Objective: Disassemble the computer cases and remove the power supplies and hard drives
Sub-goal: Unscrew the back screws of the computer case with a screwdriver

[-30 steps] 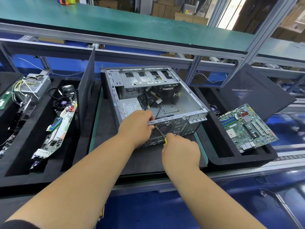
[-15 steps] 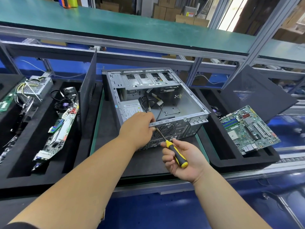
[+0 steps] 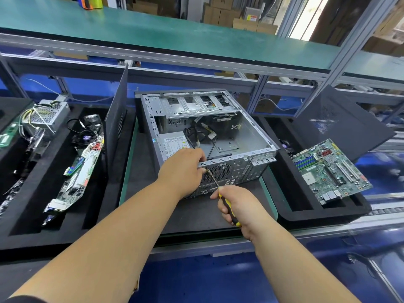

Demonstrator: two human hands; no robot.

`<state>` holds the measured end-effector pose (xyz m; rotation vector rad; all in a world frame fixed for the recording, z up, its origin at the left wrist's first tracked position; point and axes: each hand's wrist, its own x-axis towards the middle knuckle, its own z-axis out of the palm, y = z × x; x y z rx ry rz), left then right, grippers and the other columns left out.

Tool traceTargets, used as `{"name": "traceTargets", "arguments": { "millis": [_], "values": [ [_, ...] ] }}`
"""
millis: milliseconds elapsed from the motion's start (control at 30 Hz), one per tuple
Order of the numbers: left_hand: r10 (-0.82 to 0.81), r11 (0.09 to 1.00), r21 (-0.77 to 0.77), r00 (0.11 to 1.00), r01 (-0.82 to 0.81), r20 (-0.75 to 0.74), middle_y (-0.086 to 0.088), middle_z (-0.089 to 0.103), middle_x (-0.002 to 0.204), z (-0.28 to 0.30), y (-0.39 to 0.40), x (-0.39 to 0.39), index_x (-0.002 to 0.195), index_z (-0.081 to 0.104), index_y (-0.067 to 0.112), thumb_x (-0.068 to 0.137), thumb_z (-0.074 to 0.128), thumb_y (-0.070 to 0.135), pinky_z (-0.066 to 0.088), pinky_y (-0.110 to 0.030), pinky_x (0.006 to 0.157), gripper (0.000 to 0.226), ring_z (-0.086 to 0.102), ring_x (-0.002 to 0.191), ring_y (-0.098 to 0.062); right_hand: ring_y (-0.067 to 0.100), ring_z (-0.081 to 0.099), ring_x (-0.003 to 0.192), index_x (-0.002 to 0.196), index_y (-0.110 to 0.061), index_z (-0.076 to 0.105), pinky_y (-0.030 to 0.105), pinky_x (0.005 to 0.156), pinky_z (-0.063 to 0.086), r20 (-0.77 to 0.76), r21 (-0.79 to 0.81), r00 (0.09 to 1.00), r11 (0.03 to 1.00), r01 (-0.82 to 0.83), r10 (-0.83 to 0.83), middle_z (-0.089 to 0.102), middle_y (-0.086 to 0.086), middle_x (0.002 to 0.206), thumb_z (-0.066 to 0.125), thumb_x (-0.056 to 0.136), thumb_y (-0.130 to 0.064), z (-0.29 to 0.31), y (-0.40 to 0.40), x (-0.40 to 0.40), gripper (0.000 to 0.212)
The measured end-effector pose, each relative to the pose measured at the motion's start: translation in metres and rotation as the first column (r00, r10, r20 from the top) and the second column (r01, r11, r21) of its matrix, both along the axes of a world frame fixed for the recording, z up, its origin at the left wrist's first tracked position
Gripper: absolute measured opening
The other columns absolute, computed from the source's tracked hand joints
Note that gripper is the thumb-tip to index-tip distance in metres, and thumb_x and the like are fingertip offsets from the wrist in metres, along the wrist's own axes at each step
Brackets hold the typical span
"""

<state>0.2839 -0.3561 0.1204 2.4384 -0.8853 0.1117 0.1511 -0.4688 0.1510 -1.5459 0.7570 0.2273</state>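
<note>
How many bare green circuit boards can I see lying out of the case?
2 clearly: one flat green motherboard on the black tray right of the open grey case, one tilted board in the left tray. More may hide among the left clutter.

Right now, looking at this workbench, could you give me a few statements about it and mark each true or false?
1. The right hand holds a yellow-and-black screwdriver. True.
2. The computer case has its side cover on. False: it is open, showing the inside.
3. The left hand rests on the case's rear edge. True.
4. A circuit board lies inside the case. False: it sits in a black tray to the right.
</note>
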Motion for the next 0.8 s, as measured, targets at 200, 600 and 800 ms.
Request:
{"name": "traceTargets", "arguments": {
  "millis": [200,600,800],
  "values": [
    [-0.003,1.000,0.010,1.000,0.003,-0.006,0.011,0.058,0.100,0.000,0.000,0.000,0.099,0.053,0.032,0.090,0.064,0.032,0.046,-0.034,0.075,0.015,0.049,0.097,-0.016,0.019,0.049,0.059,0.087,-0.018,0.063,0.030,0.059,0.038,-0.010,-0.536,0.990,0.835,-0.126,0.143,0.053,-0.001,0.061,0.050,0.098,-0.031,0.000,-0.001,-0.005,0.022],
    [0.001,1.000,0.008,1.000,-0.001,-0.010,0.015,0.051,0.095,-0.001,-0.001,0.001,0.097,0.050,0.033,0.090,0.063,0.032,0.044,-0.033,0.073,0.015,0.048,0.097,-0.014,0.024,0.057,0.103,0.118,-0.023,0.051,0.032,0.066,0.028,-0.255,-0.965,0.945,0.003,-0.261,0.204,0.059,-0.002,0.116,0.044,0.100,-0.022,-0.001,0.015,-0.008,0.019],
    [0.002,1.000,0.014,1.000,-0.002,-0.013,0.016,0.053,0.097,0.000,-0.001,0.001,0.097,0.050,0.034,0.090,0.063,0.032,0.042,-0.032,0.072,0.015,0.048,0.098,-0.014,0.026,0.059,0.096,0.106,-0.023,0.051,0.032,0.066,0.033,-0.128,-0.923,0.975,0.337,-0.184,0.180,0.060,-0.001,0.100,0.049,0.098,-0.036,-0.005,0.008,-0.005,0.015]
  ]
}}
